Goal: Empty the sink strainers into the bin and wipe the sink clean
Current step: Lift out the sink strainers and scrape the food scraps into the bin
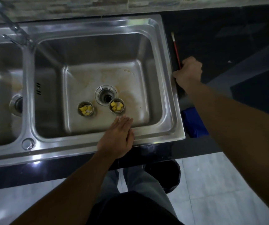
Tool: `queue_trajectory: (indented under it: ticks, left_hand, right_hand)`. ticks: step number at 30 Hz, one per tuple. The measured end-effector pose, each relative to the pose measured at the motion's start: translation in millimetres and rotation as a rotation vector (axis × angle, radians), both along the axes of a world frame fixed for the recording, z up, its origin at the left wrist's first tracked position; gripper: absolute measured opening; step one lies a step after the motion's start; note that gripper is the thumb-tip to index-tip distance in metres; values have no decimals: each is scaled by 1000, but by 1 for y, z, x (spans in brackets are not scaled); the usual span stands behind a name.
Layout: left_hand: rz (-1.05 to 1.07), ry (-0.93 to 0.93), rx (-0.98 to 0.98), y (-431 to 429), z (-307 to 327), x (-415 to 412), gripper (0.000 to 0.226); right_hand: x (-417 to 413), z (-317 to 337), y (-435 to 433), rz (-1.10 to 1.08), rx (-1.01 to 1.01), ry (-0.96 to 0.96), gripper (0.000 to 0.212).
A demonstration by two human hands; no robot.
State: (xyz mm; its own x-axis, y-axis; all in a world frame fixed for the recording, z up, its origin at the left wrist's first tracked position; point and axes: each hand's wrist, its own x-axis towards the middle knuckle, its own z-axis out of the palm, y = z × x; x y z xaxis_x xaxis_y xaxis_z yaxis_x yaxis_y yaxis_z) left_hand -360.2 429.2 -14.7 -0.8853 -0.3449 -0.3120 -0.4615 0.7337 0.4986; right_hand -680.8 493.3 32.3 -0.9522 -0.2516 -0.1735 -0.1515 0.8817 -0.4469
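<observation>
Your left fingers (124, 120) lie flat and together, holding nothing, just short of the nearer of two sink strainers (117, 105). Both strainers sit out of the open drain (106, 95) on the stained basin floor (135, 101), the second strainer (85, 109) to its left, each holding yellow scraps. Your right hand (188, 73) is closed around one red-handled brush (176, 49) on the dark counter (211, 38).

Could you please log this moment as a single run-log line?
left hand: open, reaching toward right strainer | right hand: on red brush | both strainers full | left strainer untouched
</observation>
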Motion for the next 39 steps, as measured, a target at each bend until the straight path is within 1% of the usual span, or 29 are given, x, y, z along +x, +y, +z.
queue_trajectory:
  ticks: [3,6,7,8,9,10,11,12,13,14,15,16,17,18,20,22,23,25,26,27,29,32,34,37,39]
  left_hand:
    - [6,31,-5,1,-2,1,54]
    - [22,55,18,1,-4,2,55]
    - [38,58,38,1,-4,3,55]
    - [57,66,65,1,-3,4,55]
    - [77,81,98,0,-2,4,54]
    - [101,101,135,-2,0,4,54]
    - [129,126,168,-4,3,5,55]
    - [155,161,181,-8,6,5,55]
    - [171,200,161,-14,8,8,53]
    - [178,227,116,-21,9,11,50]
    - [184,229,67,-30,9,15,45]
    - [205,212,35,-41,8,19,41]
    - [255,181,26,-53,6,23,38]
    - [338,140,44,-67,4,26,37]
    - [543,68,118,-97,-2,32,38]
    - [661,11,186,-127,-9,37,43]
    - [676,-28,210,-140,-13,40,48]
    - [669,-117,253,-162,-22,46,62]
    - [669,-155,278,-170,-26,48,69]
    - [666,-182,298,-177,-32,49,76]
    - [641,-208,314,-187,-45,51,89]
    - [589,-222,325,-196,-68,49,103]
    - [558,-198,321,-198,-82,45,108]
    - [511,-150,325,-199,-98,41,111]
    - [464,-137,313,-200,-107,40,110]
  right_hand:
    - [2,6,-1,36,-6,-40,17]
    - [16,6,-11,117,-39,-9,14]
    - [25,6,-17,118,-140,-42,12]
    - [39,10,-26,71,-328,-134,17]
    - [54,13,-35,-28,-571,-267,24]
    - [68,15,-43,-99,-782,-403,27]
    - [81,16,-48,-149,-946,-581,24]
    - [95,16,-51,-146,-994,-728,19]
    - [106,15,-54,-123,-967,-848,13]
    - [114,13,-54,-63,-888,-882,10]
    - [123,9,-54,22,-773,-852,15]
    - [130,3,-53,144,-609,-758,24]
    - [138,-4,-53,270,-440,-615,31]
    - [146,-10,-53,341,-327,-486,34]
    - [162,-17,-58,337,-321,-442,30]
    - [172,-21,-66,288,-370,-485,25]
    - [176,-23,-71,230,-420,-552,24]
    - [185,-26,-83,102,-559,-706,27]
    - [190,-28,-88,74,-611,-745,28]
    - [195,-30,-92,79,-640,-748,25]
    - [205,-37,-95,148,-667,-660,14]
    - [218,-53,-90,379,-611,-352,10]
    - [225,-64,-85,482,-533,-168,14]
    - [233,-75,-81,599,-505,-57,25]
    - [237,-79,-81,645,-466,3,27]
